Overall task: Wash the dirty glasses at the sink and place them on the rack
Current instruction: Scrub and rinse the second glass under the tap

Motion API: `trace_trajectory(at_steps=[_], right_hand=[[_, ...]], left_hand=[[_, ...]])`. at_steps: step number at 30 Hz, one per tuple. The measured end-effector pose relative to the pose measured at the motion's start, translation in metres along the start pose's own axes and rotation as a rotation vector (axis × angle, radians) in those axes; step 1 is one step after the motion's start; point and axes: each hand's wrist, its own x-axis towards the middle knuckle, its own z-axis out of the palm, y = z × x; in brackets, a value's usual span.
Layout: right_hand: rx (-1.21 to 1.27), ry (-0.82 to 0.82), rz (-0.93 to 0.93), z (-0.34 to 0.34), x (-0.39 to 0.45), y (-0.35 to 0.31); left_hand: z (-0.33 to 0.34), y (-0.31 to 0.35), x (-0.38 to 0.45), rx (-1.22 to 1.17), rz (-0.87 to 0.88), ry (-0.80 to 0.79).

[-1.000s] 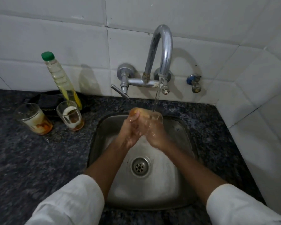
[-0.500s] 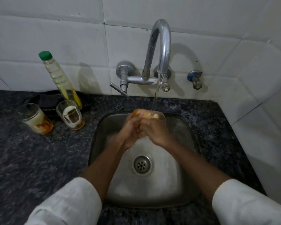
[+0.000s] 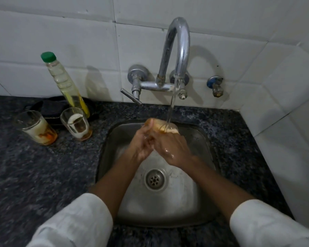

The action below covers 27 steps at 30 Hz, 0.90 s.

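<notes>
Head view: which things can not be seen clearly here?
- Glass under the tap: mostly covered by the left hand and right hand.
- Rack: outside the frame.
- Dark object behind the soap bottle: too dim to identify.

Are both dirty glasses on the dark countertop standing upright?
No. The left dirty glass lies tipped on the dark speckled countertop, while the glass beside the green-capped bottle stands upright.

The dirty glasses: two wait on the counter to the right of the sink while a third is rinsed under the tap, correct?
Not quite. The head view shows the two dirty glasses left of the sink, beside the bottle. A third glass is indeed under the tap.
</notes>
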Motion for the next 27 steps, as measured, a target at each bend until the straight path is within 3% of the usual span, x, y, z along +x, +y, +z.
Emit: trace_trajectory(at_steps=[2, 3, 4, 6, 8, 9, 11, 13, 15, 18, 20, 23, 27], right_hand=[[-0.126, -0.044, 0.04, -0.002, 0.0, 0.007], [0.002, -0.006, 0.114, -0.002, 0.004, 0.001], [0.282, 0.094, 0.186, -0.001, 0.01, -0.006], [0.602, 0.218, 0.267, 0.001, 0.016, -0.018], [0.281, 0.113, 0.047, 0.003, 0.009, -0.007], [0.11, 0.008, -0.01, 0.001, 0.004, 0.0], [0.26, -0.043, 0.034, 0.012, 0.003, 0.016], [0.919, 0.072, 0.334, 0.018, 0.005, 0.007], [1.539, 0.201, 0.65, 0.029, 0.007, -0.003], [2.039, 0.328, 0.94, 0.035, 0.006, -0.003], [2.108, 0.39, 1.004, 0.035, 0.006, -0.005], [2.075, 0.354, 1.019, 0.038, 0.008, -0.009], [2.038, 0.343, 1.005, 0.033, 0.011, -0.01]], left_hand=[[0.008, 0.005, -0.001, 0.125, -0.039, 0.05], [0.012, 0.001, -0.005, 0.087, -0.013, 0.034], [0.015, -0.006, -0.01, 0.011, 0.015, 0.026], [0.022, -0.017, -0.017, -0.265, -0.011, -0.02], [0.019, -0.016, -0.014, -0.341, 0.002, -0.067], [0.019, -0.01, -0.013, -0.264, 0.005, -0.026], [0.022, -0.003, -0.012, -0.124, -0.015, 0.09], [0.029, -0.005, -0.011, -0.061, 0.021, 0.194], [0.035, -0.008, -0.017, 0.069, 0.189, 0.309], [0.03, -0.005, -0.022, 0.555, 0.49, 0.328], [0.028, -0.003, -0.026, 0.83, 0.599, 0.23], [0.037, -0.001, -0.031, 1.121, 0.712, 0.171], [0.039, 0.0, -0.034, 1.222, 0.806, 0.16]])
